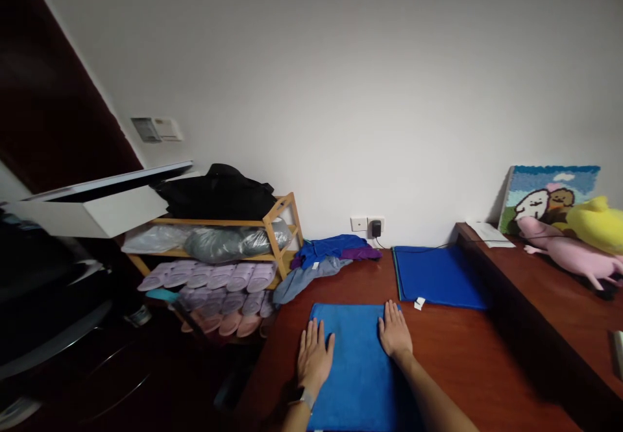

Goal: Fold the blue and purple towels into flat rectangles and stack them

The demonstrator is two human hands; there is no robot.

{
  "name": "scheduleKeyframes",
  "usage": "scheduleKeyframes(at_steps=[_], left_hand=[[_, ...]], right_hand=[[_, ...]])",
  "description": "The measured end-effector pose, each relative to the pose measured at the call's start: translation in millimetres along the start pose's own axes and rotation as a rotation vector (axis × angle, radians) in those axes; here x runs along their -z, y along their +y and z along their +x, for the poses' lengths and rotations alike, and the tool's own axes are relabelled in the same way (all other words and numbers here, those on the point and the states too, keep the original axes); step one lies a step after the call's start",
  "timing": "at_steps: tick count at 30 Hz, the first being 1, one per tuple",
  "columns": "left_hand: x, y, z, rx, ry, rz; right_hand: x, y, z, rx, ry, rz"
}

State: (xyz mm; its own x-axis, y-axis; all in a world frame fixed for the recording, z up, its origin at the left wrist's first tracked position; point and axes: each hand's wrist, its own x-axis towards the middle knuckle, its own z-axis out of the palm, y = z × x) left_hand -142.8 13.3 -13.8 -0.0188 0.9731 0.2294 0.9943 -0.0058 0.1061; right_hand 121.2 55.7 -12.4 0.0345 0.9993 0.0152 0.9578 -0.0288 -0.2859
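A blue cloth (357, 360), flat and squared like a folded towel, lies on the reddish-brown desk (452, 354) in front of me. On its left edge rests my left hand (315, 356), palm down with the fingers stretched out; a watch is on that wrist. My right hand (395, 331) lies flat along the far right part of the cloth, fingers straight. Neither hand grips anything. Beyond it to the right is a darker blue folded cloth (435, 276) with a white tag. A loose heap of blue, purple and grey-blue cloths (324, 253) sits at the far left of the desk.
Left of the desk stands a wooden shoe rack (272, 237) with purple and pink slippers and a black bag (221, 192) on top. A black plug (376, 228) trails a cable across the desk. Plush toys (569, 250) lie on the raised right section.
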Motion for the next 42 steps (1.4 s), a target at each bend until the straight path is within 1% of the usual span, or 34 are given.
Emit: scheduleKeyframes(at_steps=[1,3,5,7,8,9,10,11,12,13,15,19,21,22,24,28,32,38,40,42], left_hand=[[1.1,13,5,-0.030,0.013,-0.018],[2.6,47,16,-0.162,0.016,-0.081],[1.1,86,28,-0.312,-0.024,-0.151],[-4.0,117,37,-0.382,-0.073,-0.199],[-7.5,128,40,-0.391,-0.090,-0.212],[-11.1,133,43,-0.392,-0.101,-0.219],[-14.3,135,45,-0.397,-0.110,-0.223],[-16.8,131,47,-0.406,-0.117,-0.223],[-18.4,123,48,-0.415,-0.121,-0.218],[-18.9,111,50,-0.419,-0.124,-0.207],[-17.2,77,54,-0.388,-0.126,-0.170],[-10.9,4,66,-0.233,-0.116,-0.088],[-10.1,-20,71,-0.195,-0.101,-0.069],[-10.4,-27,72,-0.187,-0.092,-0.064],[-12.1,-33,73,-0.176,-0.075,-0.060],[-15.9,-30,71,-0.158,-0.058,-0.059],[-17.9,-29,71,-0.154,-0.057,-0.035],[-15.3,-37,75,-0.172,-0.072,-0.012],[-11.4,-34,76,-0.173,-0.079,-0.006],[-7.2,-18,75,-0.212,-0.062,-0.024]], right_hand=[[1,0,0,0.002,0.000,0.000],[2,-1,0,0.005,-0.006,-0.010],[2,0,0,0.013,-0.015,-0.028],[2,1,0,0.025,-0.023,-0.046],[1,1,1,0.030,-0.026,-0.053],[0,2,1,0.035,-0.029,-0.059],[-1,2,1,0.037,-0.032,-0.063],[-2,2,2,0.036,-0.032,-0.064],[-2,3,2,0.034,-0.027,-0.060],[-3,3,3,0.031,-0.017,-0.050],[-4,2,3,0.019,0.003,-0.021],[-3,1,3,-0.002,0.003,0.005],[-1,0,2,-0.003,0.002,-0.008],[0,0,2,-0.002,0.003,-0.019],[1,-2,2,0.001,0.010,-0.048],[2,-6,5,0.032,0.013,-0.086],[3,-4,6,0.029,-0.011,-0.025],[4,-1,6,0.017,-0.021,0.016],[5,-2,6,0.017,-0.016,0.023],[7,-3,6,0.015,-0.019,0.025]])
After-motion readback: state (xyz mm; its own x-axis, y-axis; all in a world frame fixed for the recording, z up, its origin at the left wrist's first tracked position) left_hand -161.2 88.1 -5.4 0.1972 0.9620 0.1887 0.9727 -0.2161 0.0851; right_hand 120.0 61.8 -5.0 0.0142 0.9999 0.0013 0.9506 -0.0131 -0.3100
